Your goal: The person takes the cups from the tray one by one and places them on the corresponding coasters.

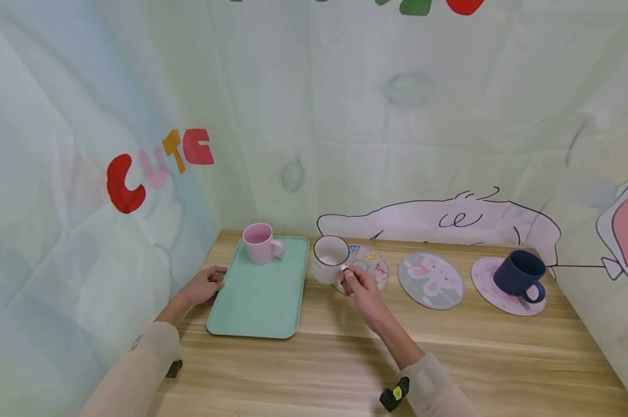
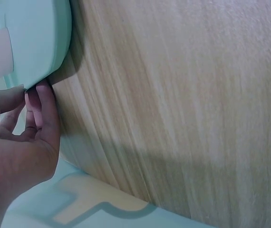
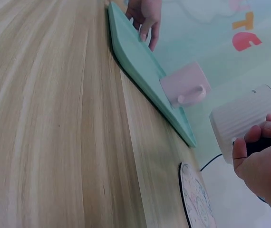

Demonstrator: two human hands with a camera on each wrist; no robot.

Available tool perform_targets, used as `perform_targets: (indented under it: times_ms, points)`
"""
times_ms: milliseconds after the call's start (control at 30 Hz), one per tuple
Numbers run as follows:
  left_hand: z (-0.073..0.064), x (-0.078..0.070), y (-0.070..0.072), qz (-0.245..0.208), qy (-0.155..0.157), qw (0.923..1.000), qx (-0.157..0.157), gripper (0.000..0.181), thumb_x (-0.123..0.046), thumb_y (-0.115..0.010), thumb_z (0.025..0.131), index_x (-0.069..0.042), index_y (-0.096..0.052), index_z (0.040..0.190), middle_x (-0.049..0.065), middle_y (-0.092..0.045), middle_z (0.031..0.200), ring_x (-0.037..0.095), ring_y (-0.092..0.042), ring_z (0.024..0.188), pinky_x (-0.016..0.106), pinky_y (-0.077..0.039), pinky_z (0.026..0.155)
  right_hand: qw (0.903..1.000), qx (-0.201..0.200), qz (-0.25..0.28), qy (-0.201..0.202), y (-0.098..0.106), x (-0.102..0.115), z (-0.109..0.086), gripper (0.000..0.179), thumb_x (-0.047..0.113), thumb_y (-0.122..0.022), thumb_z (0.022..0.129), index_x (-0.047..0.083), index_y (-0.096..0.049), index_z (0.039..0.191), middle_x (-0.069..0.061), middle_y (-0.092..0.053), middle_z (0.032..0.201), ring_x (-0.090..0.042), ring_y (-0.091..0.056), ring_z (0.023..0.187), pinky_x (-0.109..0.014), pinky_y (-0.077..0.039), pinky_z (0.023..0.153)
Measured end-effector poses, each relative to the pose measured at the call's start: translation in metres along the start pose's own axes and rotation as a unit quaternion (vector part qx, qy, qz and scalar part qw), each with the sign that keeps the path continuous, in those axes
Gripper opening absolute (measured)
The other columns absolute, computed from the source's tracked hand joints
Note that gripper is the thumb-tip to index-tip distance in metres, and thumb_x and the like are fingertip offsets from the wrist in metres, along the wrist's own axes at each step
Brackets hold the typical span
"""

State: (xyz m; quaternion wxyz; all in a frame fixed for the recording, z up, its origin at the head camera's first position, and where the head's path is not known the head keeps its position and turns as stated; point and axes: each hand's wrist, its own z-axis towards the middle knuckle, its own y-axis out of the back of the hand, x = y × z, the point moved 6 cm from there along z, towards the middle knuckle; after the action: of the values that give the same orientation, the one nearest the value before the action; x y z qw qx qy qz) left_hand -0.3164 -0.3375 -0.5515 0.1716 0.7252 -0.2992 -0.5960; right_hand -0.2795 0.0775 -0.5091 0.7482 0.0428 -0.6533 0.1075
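Observation:
My right hand (image 1: 363,292) grips the dark handle of a white mug (image 1: 328,267) with a black rim. In the right wrist view this ribbed mug (image 3: 245,118) hangs above the table, beside the patterned coaster (image 3: 197,199). A pink mug (image 1: 260,246) stands upright near the far end of the mint green tray (image 1: 256,301), its handle toward the right. At the tray's left edge, my left hand (image 1: 201,286) pinches the rim, thumb on top and fingers beneath, as the left wrist view shows on the tray (image 2: 40,42).
A colourful round coaster (image 1: 371,269) lies just behind the right hand. Further right are a grey coaster with a rabbit face (image 1: 430,281) and a pink coaster (image 1: 483,284) bearing a navy mug (image 1: 517,275). Printed cloth (image 1: 345,145) walls the wooden table (image 1: 293,376) at back and sides.

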Motion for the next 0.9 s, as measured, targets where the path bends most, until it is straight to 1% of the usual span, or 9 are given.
perform_targets:
  times_ms: [200, 300, 400, 667, 900]
  points:
    - [0.0, -0.001, -0.001, 0.002, -0.001, 1.0, 0.002, 0.048, -0.002, -0.05, 0.107, 0.013, -0.041, 0.151, 0.026, -0.056, 0.119, 0.032, -0.055, 0.101, 0.036, -0.052, 0.07, 0.9997, -0.019, -0.014, 0.002, 0.013, -0.001, -0.001, 0.034, 0.013, -0.045, 0.114, -0.02, -0.052, 0.107, -0.008, -0.047, 0.082, -0.022, -0.046, 0.079, -0.031, -0.04, 0.074]
    - [0.0, -0.001, 0.0, -0.001, 0.004, 1.0, 0.001, 0.048, -0.002, -0.051, 0.107, 0.012, -0.042, 0.152, 0.025, -0.056, 0.118, 0.031, -0.055, 0.1, 0.035, -0.052, 0.069, 0.9993, -0.033, -0.016, -0.003, 0.02, -0.001, -0.002, 0.034, 0.013, -0.045, 0.114, -0.019, -0.053, 0.106, -0.007, -0.047, 0.083, -0.022, -0.047, 0.08, -0.032, -0.041, 0.074]
    - [0.0, -0.002, 0.001, 0.001, 0.001, 1.0, 0.001, 0.048, -0.002, -0.05, 0.107, 0.012, -0.042, 0.152, 0.025, -0.055, 0.117, 0.032, -0.055, 0.1, 0.035, -0.052, 0.069, 0.9988, -0.044, -0.018, -0.008, 0.026, -0.002, -0.003, 0.034, 0.013, -0.045, 0.114, -0.019, -0.054, 0.107, -0.006, -0.048, 0.083, -0.021, -0.048, 0.079, -0.032, -0.042, 0.074]
    - [0.001, -0.002, 0.0, 0.005, -0.002, 1.0, -0.004, 0.047, -0.001, -0.051, 0.106, 0.013, -0.042, 0.151, 0.027, -0.056, 0.12, 0.035, -0.055, 0.105, 0.036, -0.053, 0.072, 0.997, -0.074, -0.016, -0.018, 0.041, -0.006, -0.005, 0.031, 0.013, -0.047, 0.113, -0.015, -0.057, 0.106, -0.004, -0.05, 0.083, -0.016, -0.05, 0.078, -0.027, -0.043, 0.072]
    - [-0.002, -0.005, 0.0, 0.014, 0.001, 0.9999, -0.007, 0.047, -0.001, -0.052, 0.106, 0.013, -0.043, 0.15, 0.025, -0.056, 0.116, 0.035, -0.054, 0.106, 0.035, -0.052, 0.074, 0.9958, -0.087, -0.013, -0.025, 0.052, -0.007, -0.009, 0.032, 0.014, -0.046, 0.114, -0.017, -0.054, 0.107, -0.01, -0.05, 0.083, -0.019, -0.049, 0.079, -0.031, -0.043, 0.075]
